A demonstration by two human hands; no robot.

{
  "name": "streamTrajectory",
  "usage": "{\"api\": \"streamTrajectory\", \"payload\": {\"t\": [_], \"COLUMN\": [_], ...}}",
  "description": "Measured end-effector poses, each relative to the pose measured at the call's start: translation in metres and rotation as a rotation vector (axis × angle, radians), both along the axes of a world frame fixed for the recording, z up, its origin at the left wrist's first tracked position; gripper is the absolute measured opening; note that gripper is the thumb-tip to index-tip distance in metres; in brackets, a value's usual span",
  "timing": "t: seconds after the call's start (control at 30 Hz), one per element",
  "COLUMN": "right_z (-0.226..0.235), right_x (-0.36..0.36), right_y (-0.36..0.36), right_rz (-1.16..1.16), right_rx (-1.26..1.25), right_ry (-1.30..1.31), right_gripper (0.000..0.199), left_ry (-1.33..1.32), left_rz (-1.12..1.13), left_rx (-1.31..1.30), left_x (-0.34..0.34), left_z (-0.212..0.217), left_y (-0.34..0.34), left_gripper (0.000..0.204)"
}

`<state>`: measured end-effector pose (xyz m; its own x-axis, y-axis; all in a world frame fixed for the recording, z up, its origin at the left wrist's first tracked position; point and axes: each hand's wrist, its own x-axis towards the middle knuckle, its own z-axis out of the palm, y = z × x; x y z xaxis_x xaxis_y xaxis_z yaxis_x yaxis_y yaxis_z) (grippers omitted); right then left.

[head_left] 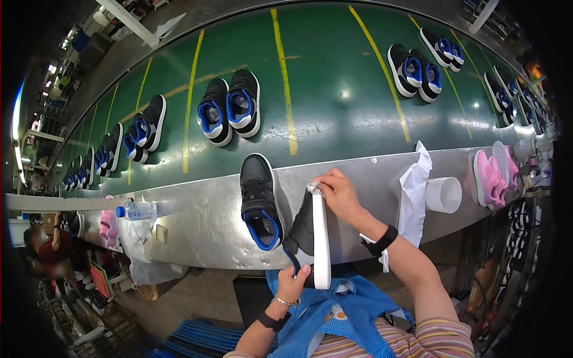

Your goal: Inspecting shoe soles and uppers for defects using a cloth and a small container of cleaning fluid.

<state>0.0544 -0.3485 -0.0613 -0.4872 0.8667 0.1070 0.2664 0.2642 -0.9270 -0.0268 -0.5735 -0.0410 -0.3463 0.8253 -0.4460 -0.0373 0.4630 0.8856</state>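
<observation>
My left hand grips the heel end of a black sneaker with a white sole, held on its side over the edge of the metal shelf. My right hand presses a small white cloth against the toe end of that sneaker's sole. Its partner, a black sneaker with blue lining, lies upright on the metal shelf just to the left.
A green conveyor belt with yellow lines carries several pairs of black and blue sneakers. On the shelf are a white rag, a white cup, pink shoes and a water bottle. Another person sits far left.
</observation>
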Motion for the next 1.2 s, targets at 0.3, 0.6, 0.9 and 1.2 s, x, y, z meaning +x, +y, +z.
{"api": "streamTrajectory", "payload": {"t": [0.3, 0.6, 0.9, 1.2], "right_z": [-0.018, 0.002, 0.020, 0.003], "right_x": [0.023, 0.020, 0.045, 0.062], "right_y": [0.003, 0.003, -0.033, -0.054], "right_rz": [0.151, 0.023, -0.254, -0.326], "right_rx": [0.221, -0.584, -0.046, -0.159], "right_ry": [-0.567, 0.263, 0.083, 0.101], "right_gripper": [0.016, 0.017, 0.018, 0.018], "left_ry": [-0.605, -1.470, -1.629, -1.548], "left_rz": [0.348, 0.591, 0.638, 0.763], "left_rx": [0.094, 0.246, 0.191, -0.013], "left_x": [-0.018, -0.031, -0.011, 0.000], "left_z": [-0.015, -0.003, 0.024, 0.020], "left_y": [-0.006, -0.030, -0.014, -0.026], "left_gripper": [0.030, 0.048, 0.046, 0.043]}}
